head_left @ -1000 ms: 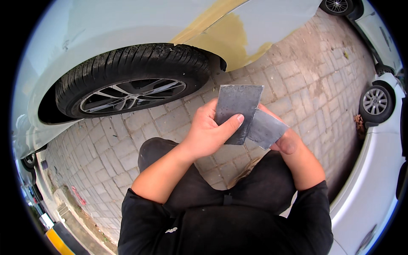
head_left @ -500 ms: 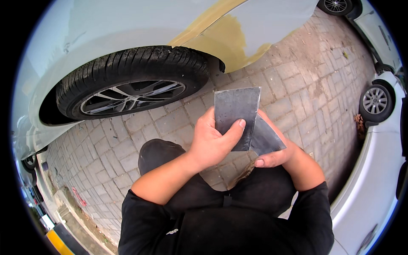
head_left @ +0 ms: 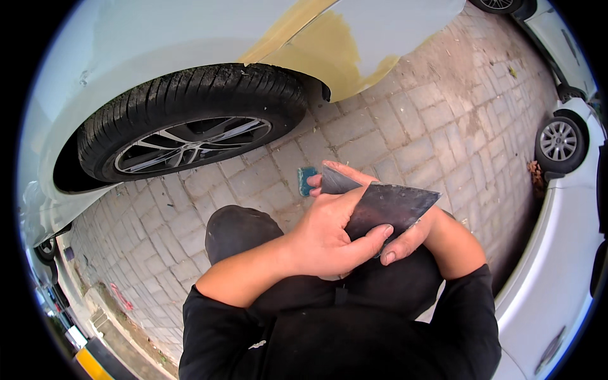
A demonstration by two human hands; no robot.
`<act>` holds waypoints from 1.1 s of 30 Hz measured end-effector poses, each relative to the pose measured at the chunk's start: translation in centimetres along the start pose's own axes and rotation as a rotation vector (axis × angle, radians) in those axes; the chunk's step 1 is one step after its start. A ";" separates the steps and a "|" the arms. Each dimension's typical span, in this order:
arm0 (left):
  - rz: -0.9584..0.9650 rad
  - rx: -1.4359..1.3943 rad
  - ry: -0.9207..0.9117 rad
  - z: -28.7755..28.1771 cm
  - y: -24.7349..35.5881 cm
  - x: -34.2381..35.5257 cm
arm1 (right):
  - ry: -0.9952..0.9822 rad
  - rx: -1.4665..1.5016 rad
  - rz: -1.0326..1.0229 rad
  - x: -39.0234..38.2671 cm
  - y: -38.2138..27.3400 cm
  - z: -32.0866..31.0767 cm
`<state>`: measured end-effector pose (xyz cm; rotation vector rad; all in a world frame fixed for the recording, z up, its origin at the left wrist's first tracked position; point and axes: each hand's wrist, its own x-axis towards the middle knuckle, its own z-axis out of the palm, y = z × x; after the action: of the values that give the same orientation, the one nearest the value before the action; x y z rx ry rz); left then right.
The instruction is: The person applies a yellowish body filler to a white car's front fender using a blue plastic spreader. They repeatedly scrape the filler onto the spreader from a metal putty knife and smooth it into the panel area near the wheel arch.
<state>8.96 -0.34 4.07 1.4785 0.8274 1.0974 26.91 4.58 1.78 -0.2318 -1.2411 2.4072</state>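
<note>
The wheel (head_left: 193,145) stands at left; the yellow patch (head_left: 326,47) is on the car panel above and right of it. Just right of the wheel, a teal block (head_left: 305,183) shows beside some fingertips; whether it is held or lies on the paving, I can't say. Below and right of the wheel, the left hand (head_left: 323,228) is closed, thumb pressing the large plate (head_left: 396,206). The small plate (head_left: 337,181) pokes out beyond it, nearer the wheel, crossing it. The right hand (head_left: 417,233) curls behind and appears to hold the small plate, though its grip is mostly hidden.

A thin edge could nick a finger if the plates slide while crossed, or one could drop if the thumb slackens. The shirt mark (head_left: 257,344) is unreadable.
</note>
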 end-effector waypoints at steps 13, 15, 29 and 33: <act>-0.106 -0.023 0.464 -1.9 -2.4 2.0 | 0.419 -0.064 -0.016 -0.1 -0.6 0.4; -0.092 0.058 0.405 0.3 -2.9 0.6 | 0.355 0.025 -0.048 0.6 -0.6 -0.1; -0.044 0.180 0.227 2.5 -2.9 -1.0 | 0.309 -0.012 -0.298 1.0 -0.5 -0.3; -0.087 -0.051 0.484 -0.4 -3.7 1.6 | 0.577 -0.038 -0.353 0.4 -0.7 1.4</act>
<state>9.30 1.98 0.77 1.1342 1.1753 1.4238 26.23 4.06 3.18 -0.6121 -0.9595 1.8313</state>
